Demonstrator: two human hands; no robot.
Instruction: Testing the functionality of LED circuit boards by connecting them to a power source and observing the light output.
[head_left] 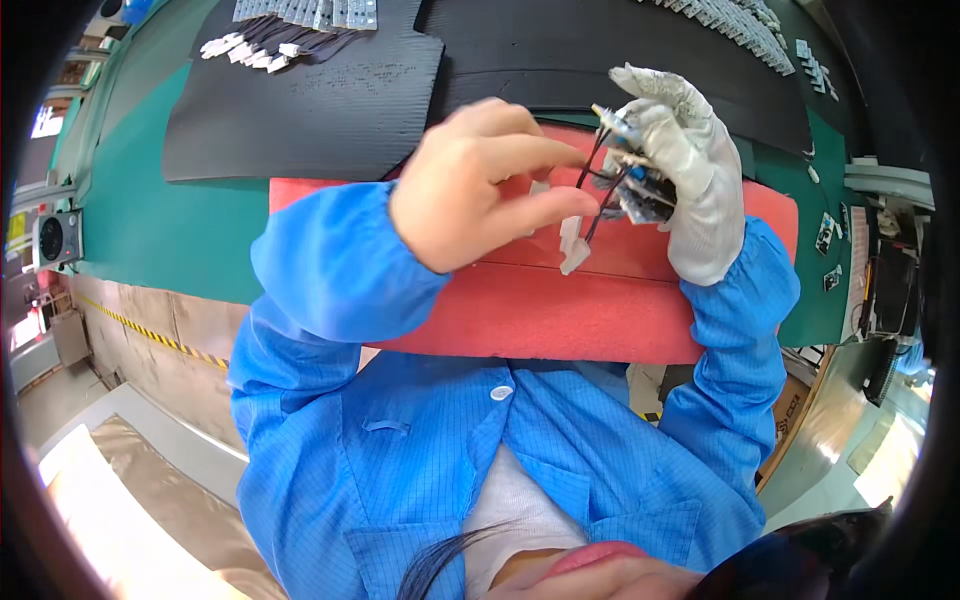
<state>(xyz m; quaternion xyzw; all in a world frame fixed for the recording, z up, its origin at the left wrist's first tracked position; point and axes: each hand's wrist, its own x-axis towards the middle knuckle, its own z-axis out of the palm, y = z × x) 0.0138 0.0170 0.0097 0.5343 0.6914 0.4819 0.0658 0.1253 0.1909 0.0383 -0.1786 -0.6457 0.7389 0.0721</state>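
Observation:
My right hand (pixel 695 170), in a white glove, is closed around a bunch of small circuit boards (pixel 645 205) with blue parts and black wires. White plug connectors (pixel 574 250) dangle from the wires beside it. My bare left hand (pixel 480 180) comes in from the left, slightly blurred. Its thumb and index finger are apart, their tips right at the black wires (pixel 592 165). Whether they touch the wires I cannot tell. Both hands are above a red pad (pixel 570 315), and the glove hides part of the boards.
Black corrugated sheets (pixel 310 115) cover much of the green table (pixel 130 210). Rows of boards (pixel 305 12) with white plugs (pixel 250 50) lie at the far left. More boards (pixel 735 32) line the far right. A few loose boards (pixel 825 235) lie near the right edge.

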